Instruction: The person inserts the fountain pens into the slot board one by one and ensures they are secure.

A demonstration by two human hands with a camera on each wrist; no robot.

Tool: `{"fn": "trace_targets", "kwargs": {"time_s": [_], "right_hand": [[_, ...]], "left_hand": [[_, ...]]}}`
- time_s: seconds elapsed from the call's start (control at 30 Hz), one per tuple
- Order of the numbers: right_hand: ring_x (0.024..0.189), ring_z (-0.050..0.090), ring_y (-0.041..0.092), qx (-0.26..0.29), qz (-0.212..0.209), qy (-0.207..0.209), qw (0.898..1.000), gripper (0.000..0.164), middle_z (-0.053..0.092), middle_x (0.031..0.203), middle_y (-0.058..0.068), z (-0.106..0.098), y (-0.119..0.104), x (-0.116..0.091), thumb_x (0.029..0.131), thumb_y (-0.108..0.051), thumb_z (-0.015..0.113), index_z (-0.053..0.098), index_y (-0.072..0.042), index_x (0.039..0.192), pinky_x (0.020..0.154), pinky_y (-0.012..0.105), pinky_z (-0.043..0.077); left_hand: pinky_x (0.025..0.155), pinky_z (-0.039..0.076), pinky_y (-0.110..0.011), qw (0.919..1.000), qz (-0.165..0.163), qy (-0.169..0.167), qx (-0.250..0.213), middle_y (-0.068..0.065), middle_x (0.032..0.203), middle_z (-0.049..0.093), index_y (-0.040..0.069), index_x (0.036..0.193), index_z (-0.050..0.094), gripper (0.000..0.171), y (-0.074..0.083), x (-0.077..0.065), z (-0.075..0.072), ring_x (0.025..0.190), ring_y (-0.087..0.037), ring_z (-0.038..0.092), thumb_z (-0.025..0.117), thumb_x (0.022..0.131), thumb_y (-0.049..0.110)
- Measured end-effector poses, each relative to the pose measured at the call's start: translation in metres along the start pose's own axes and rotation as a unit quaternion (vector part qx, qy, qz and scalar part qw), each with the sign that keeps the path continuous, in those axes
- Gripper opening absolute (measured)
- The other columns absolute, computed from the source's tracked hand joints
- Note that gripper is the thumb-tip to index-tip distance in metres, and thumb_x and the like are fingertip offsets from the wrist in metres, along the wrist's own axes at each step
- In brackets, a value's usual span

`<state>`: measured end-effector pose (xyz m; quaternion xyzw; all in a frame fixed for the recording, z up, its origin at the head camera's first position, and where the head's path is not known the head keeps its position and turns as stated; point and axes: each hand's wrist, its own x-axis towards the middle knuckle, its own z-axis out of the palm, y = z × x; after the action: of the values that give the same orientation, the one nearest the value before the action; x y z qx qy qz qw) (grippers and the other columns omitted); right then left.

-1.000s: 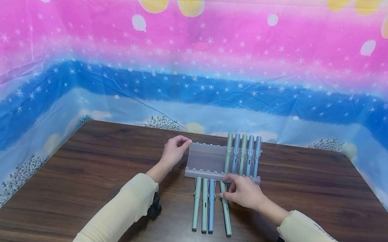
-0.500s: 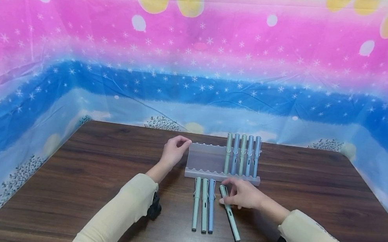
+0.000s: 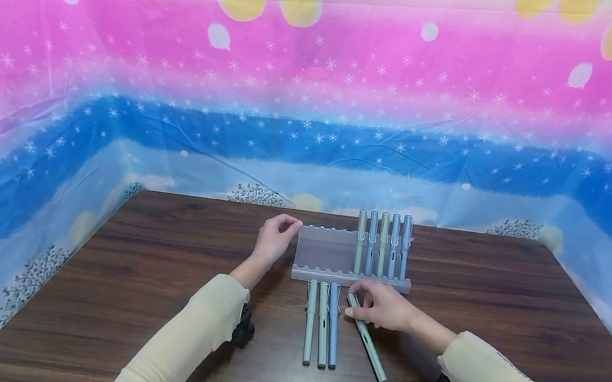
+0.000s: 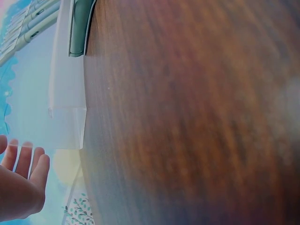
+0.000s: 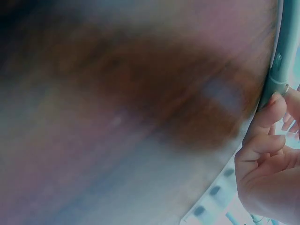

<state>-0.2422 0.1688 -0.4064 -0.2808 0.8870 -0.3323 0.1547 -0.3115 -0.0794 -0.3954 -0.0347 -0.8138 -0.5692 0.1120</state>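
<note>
A clear plastic pen rack [image 3: 324, 250] stands on the table, with several green and blue pens [image 3: 382, 246] upright in its right half. At its upper left corner, my left hand [image 3: 273, 238] pinches the edge between thumb and fingers. My right hand [image 3: 388, 305] holds a green pen [image 3: 372, 350] near its cap end, just in front of the rack; the pen lies slanted, its far end toward me. The right wrist view shows fingertips against this pen [image 5: 285, 51]. Left of it, two green pens [image 3: 309, 325] and one blue pen [image 3: 333, 331] lie side by side.
The dark wooden table [image 3: 162, 275] extends on both sides of the rack. A pink and blue patterned cloth [image 3: 313, 123] hangs behind and around it. Black wrist straps [image 3: 244, 326] show at both cuffs.
The green pen at my right hand has swung, its near end moving right and toward me, and its cap end has come slightly away from the rack. My left hand has stayed put.
</note>
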Motion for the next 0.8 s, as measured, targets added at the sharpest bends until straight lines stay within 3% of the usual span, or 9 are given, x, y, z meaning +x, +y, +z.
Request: {"fn": "trace_targets", "kwargs": {"time_s": [0.17,0.5,0.8], "right_hand": [[0.042,0.048,0.016,-0.012,-0.017,-0.001,1.000,0.036,0.050,0.054,-0.001,-0.0013,0.0019,0.0002,0.084,-0.027,0.060,0.049,-0.004,0.110,0.044,0.028,0.041],[0.047,0.041,0.006,-0.123,-0.044,0.051,0.990,0.034,0.046,0.057,-0.009,0.0017,0.0006,0.0009,0.080,-0.029,0.065,0.053,-0.007,0.104,0.042,0.024,0.035],[0.046,0.042,0.005,-0.125,-0.052,0.078,0.988,0.034,0.047,0.058,-0.010,-0.0010,-0.0015,0.0002,0.080,-0.027,0.065,0.054,-0.005,0.103,0.041,0.023,0.035]], "left_hand": [[0.074,0.044,-0.033,1.0000,0.001,0.000,0.000,-0.006,0.089,0.060,0.004,0.094,0.063,0.019,-0.0007,0.0008,0.0003,0.083,-0.019,0.054,0.057,0.087,0.020],[0.074,0.043,-0.033,1.0000,0.003,0.001,-0.001,-0.006,0.089,0.060,0.004,0.094,0.063,0.019,-0.0010,0.0002,0.0002,0.082,-0.020,0.054,0.057,0.087,0.020],[0.073,0.044,-0.033,1.0000,0.001,-0.001,0.003,-0.006,0.089,0.060,0.004,0.094,0.063,0.019,0.0004,0.0001,0.0002,0.081,-0.020,0.054,0.056,0.087,0.020]]}}
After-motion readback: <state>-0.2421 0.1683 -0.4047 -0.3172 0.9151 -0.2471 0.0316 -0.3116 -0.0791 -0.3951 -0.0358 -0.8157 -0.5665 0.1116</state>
